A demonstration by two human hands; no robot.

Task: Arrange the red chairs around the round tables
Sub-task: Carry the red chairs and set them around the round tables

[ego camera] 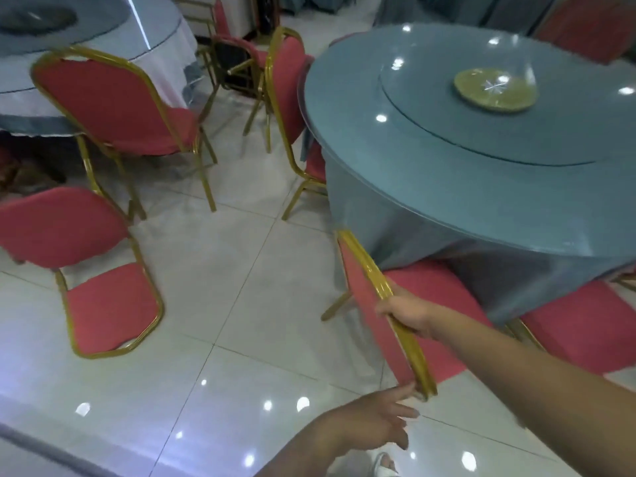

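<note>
Right hand: our right hand (409, 313) is clenched around the gold top rail of the near chair (375, 304), thumb on the red back panel.
Left hand: our left hand (371, 420) is released, fingers spread, with the index fingertip touching the lower corner of the same gold frame.
Near chair: we see its backrest edge-on and tilted; its red seat lies partly under the cloth of the right worktop (344, 108), and one gold leg rests on the floor (223, 280).
Right worktop: round, covered in a blue-grey cloth, with a glass turntable (430, 129) on top and a yellow-green disc (494, 89) at the centre.
Seat at right: a second red seat (585, 332) shows just beside the near chair, also partly under the cloth.
Far chair: a red chair (285, 87) stands against the left edge of the right worktop, seat tucked under it.
Left worktop: a second round worktop (137, 39) in pale cloth stands at upper left.
Loose chairs: one chair (113, 101) stands beside the left worktop; another (69, 228) stands on open floor at lower left, well apart from the right worktop.
Background: further chairs between the two worktops are blurred; we cannot tell their number.
Floor: glossy pale tiles with light reflections.
</note>
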